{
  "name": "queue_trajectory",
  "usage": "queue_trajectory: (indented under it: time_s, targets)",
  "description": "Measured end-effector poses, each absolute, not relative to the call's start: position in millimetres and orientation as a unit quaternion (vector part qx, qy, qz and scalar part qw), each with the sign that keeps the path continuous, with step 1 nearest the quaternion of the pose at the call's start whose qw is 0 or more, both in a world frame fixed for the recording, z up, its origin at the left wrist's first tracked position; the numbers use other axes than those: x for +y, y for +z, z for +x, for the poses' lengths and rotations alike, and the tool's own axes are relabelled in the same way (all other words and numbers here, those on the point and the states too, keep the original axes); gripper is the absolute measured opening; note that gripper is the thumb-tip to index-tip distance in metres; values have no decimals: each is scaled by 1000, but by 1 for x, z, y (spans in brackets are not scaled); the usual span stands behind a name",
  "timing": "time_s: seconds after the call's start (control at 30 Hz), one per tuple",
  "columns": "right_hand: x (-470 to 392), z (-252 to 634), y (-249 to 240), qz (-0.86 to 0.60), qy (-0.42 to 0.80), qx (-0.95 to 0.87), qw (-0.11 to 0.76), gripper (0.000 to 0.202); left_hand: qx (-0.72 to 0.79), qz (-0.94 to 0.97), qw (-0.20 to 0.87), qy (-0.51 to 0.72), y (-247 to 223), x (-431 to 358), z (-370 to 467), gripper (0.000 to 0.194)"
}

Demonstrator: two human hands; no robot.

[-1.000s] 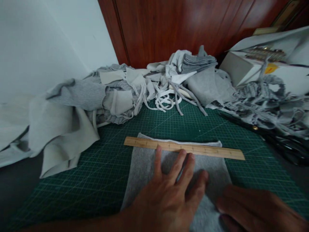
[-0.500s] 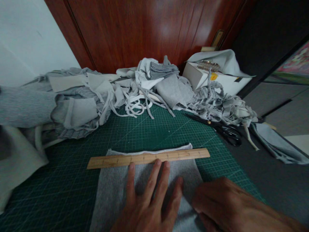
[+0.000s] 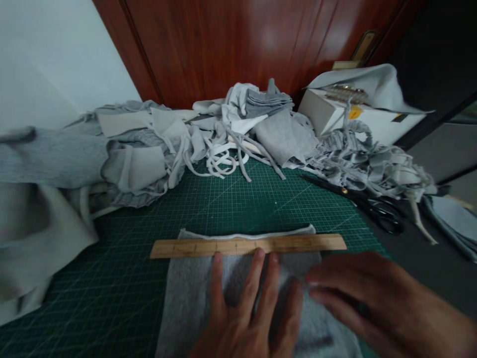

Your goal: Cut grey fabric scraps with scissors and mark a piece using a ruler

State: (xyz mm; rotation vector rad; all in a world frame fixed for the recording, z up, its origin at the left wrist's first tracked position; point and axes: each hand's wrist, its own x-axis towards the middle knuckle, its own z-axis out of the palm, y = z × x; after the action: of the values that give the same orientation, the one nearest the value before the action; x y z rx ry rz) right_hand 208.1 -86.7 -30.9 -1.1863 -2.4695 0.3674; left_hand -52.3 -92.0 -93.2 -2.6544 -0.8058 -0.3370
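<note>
The right hand [image 3: 376,303] had crept forward since the earlier pictures, its fingertips now close under the right end of the wooden ruler [image 3: 248,245], where before they lay further back on the cloth. The left hand [image 3: 248,308] had stayed flat, fingers spread, pressing the grey fabric piece [image 3: 186,298] with its fingertips touching the ruler's near edge. Neither grip closed on anything: the left lay wide and open on the cloth, and the right hovered with loosely extended fingers, empty as far as could be seen. Judging from this, the ruler was being steadied across the fabric's far edge, with a thin pale hem showing just beyond it.

The ruler and cloth lay on a green cutting mat [image 3: 238,199] covering the tabletop. Beyond the ruler sat a heap of grey scraps and strips [image 3: 223,134]; to its far right black scissors [image 3: 380,211] and a white box [image 3: 335,112]. Behind stood a red-brown wooden door [image 3: 242,44] and a white wall [image 3: 48,54].
</note>
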Motion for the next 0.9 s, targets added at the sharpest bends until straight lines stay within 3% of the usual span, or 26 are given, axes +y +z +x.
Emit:
queue_trajectory:
  time_s: [0.3,0.67,0.9]
  targets:
    - [-36,191,-55,-367,80,-907,188,32,-321,-907,195,-192,-96,-97,-42,44]
    - [-36,207,-75,-343,75,-911,214,37,-312,-901,229,-196,-99,-98,-44,41]
    - [-38,217,-85,-325,75,-919,211,47,-300,-903,242,-191,-104,-97,-49,49]
